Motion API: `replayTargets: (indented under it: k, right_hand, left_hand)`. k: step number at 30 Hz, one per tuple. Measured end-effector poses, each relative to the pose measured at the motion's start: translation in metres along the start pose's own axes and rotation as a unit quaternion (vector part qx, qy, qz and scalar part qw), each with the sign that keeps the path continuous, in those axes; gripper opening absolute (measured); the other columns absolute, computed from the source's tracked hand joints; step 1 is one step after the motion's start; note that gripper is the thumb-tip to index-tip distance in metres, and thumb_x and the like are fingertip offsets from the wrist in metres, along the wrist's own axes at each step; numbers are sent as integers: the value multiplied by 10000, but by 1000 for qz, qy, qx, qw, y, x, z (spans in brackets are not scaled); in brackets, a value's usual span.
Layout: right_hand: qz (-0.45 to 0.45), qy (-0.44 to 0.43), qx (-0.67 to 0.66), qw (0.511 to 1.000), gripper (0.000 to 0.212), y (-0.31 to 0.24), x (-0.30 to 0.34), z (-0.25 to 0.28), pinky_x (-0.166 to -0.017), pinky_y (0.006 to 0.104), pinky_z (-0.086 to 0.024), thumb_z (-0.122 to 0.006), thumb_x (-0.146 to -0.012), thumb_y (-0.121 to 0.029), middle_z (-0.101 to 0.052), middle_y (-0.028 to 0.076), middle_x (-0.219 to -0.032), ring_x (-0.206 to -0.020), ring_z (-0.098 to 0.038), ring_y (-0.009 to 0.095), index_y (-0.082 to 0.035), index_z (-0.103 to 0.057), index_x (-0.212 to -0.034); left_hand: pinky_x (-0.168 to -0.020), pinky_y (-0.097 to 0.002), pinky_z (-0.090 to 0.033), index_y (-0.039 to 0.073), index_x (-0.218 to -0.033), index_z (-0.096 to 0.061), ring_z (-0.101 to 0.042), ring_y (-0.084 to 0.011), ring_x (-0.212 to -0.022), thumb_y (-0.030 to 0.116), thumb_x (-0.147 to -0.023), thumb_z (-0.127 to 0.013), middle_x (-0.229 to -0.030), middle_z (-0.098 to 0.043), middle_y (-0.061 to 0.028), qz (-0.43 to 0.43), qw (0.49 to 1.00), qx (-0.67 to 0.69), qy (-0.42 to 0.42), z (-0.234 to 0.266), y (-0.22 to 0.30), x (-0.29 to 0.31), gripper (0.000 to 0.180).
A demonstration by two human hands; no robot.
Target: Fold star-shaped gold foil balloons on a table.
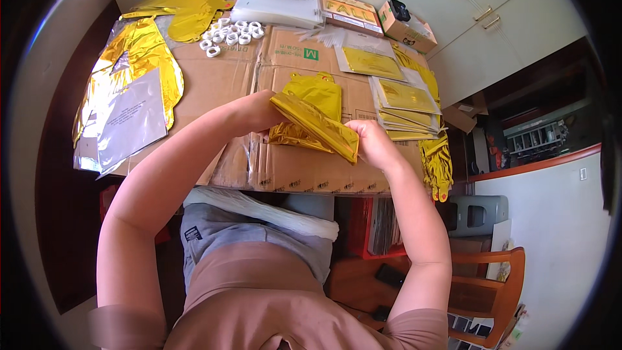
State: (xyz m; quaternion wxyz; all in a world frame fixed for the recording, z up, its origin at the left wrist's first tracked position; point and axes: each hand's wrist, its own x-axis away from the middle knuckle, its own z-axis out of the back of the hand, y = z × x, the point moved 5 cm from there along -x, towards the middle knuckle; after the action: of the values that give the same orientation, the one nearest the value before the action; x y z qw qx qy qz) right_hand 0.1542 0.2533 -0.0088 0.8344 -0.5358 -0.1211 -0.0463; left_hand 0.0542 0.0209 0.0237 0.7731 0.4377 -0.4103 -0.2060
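A gold foil balloon (pixel 317 123), folded into a flat strip, slants between my hands over the cardboard. My left hand (pixel 262 111) grips its upper left end, the fingers mostly hidden by the foil. At the lower right end my right hand (pixel 370 141) pinches the edge, thumb on top. Part of the gold foil spreads flat on the cardboard (pixel 223 100) just beyond the strip. Right of my hands lies a stack of clear bags (pixel 407 98) with folded gold foil inside, and another filled bag (pixel 370 61) rests behind it.
White tape-like rings (pixel 232 34) are heaped at the back left, beside gold foil sheets (pixel 194 10). A large foil piece (pixel 146 52) and grey printed bags (pixel 135 110) cover the left side. Clear bags (pixel 277 1) and small boxes (pixel 407 26) line the back.
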Motion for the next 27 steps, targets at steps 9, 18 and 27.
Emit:
replayTargets:
  k: [9, 18, 27]
  right_hand:
    - [-113, -82, 17, 990, 187, -35, 2, 9, -594, 270, -518, -666, -977, -173, -680, 42, -793, -627, -661, 126, 0, -705, -1036]
    - [-186, -94, -5, 978, 290, -19, -2, 15, -491, 200, -434, -692, -974, -293, -693, 52, -832, -654, -727, 152, -4, -685, -977]
    - [-198, -80, -95, 972, 260, -15, 13, 7, -507, 198, -458, -669, -994, -265, -715, 88, -959, -762, -748, 156, -5, -660, -1009]
  left_hand:
    - [-639, -277, -546, 38, -1165, -689, -637, -113, -727, 332, -992, -660, -944, -700, -33, 30, 997, 62, -34, 1, -10, -8, 342]
    - [-639, -273, -537, -41, -1081, -690, -635, -110, -716, 277, -977, -690, -927, -707, -44, 52, 984, 152, -81, 2, -18, -10, 335]
    - [-642, -242, -475, -37, -1047, -681, -594, -79, -717, 178, -867, -789, -868, -684, -13, -42, 995, 39, -82, 3, -7, 8, 300]
